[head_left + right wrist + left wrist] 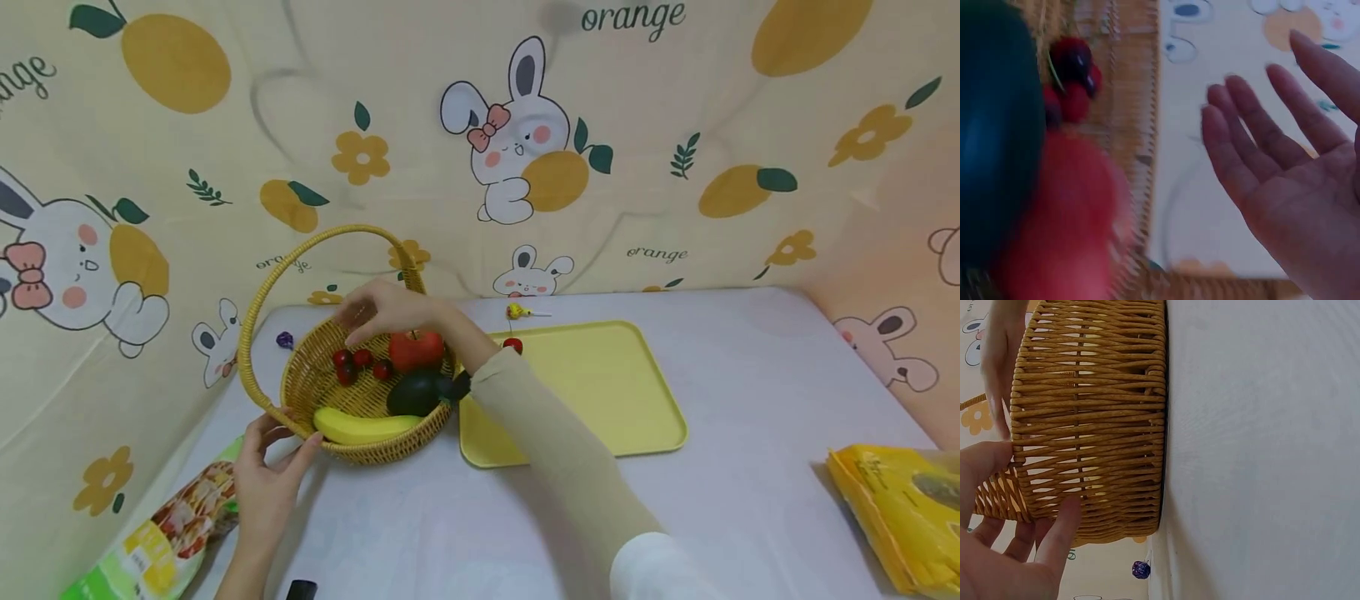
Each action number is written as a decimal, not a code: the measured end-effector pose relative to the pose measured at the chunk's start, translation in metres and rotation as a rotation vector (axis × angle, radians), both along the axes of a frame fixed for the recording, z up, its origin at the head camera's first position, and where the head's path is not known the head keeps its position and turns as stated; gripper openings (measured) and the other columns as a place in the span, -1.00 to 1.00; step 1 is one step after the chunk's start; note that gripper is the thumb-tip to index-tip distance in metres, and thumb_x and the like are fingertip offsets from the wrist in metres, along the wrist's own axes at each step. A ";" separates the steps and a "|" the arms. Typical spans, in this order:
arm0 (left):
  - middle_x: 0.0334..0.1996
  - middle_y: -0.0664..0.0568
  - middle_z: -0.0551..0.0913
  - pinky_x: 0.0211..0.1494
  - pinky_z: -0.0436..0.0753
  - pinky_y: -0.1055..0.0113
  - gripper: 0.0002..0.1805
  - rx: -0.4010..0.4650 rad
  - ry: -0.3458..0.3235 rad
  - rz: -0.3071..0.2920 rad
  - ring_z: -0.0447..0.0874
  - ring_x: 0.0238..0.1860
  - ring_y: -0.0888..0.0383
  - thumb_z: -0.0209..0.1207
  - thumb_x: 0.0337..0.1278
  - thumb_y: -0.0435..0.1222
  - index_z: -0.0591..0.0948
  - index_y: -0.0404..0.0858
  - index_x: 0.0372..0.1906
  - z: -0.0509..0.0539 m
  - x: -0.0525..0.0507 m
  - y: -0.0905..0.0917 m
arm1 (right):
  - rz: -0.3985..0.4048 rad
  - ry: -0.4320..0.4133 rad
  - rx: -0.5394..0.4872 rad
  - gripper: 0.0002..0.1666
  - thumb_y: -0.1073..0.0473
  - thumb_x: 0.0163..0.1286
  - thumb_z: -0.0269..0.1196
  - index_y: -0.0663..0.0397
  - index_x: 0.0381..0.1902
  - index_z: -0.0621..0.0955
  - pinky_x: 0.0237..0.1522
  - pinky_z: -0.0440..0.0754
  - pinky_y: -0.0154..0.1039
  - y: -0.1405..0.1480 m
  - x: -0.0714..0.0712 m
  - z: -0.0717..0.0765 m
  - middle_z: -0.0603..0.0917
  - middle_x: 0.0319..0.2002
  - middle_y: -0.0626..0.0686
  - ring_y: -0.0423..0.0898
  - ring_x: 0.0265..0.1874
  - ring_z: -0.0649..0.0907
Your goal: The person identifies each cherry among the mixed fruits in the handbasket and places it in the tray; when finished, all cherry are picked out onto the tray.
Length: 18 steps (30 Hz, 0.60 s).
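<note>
A wicker basket (300, 375) with a tall arched handle stands at the left of the table. My left hand (266, 483) grips its near-left rim by the foot of the handle; the left wrist view shows thumb and fingers on either side of the weave. Over the basket's far side hovers my right hand (390, 308), fingers loosely extended and holding nothing, as the right wrist view also shows. Inside lie several dark red cherries (347, 373), a red apple (416, 352), a dark oblong eggplant-like piece (414, 393) and a yellow banana (363, 427).
Right of the basket is a yellow tray (600, 383), with a red cherry (513, 343) at its far-left edge. Behind it lies a yellow lollipop (514, 311). A purple wrapped candy (285, 340), green snack bag (183, 521) and yellow bag (900, 508) lie around.
</note>
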<state>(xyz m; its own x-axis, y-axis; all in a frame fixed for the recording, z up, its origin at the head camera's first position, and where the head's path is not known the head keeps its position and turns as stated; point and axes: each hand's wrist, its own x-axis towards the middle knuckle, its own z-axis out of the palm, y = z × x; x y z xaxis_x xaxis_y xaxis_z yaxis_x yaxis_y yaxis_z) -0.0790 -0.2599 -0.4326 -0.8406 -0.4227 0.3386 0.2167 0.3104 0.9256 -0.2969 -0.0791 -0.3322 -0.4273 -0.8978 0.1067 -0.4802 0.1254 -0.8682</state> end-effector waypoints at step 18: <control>0.03 -0.15 0.52 -0.17 0.70 0.57 -0.48 -0.051 -0.011 -0.003 0.50 0.01 0.16 0.34 0.10 -0.56 0.47 -0.47 0.19 -0.001 0.001 -0.001 | 0.012 -0.182 0.228 -0.49 0.28 0.32 0.38 0.32 0.20 0.58 -0.02 0.62 -0.44 -0.055 0.001 -0.057 0.63 0.15 0.22 -0.14 0.01 0.63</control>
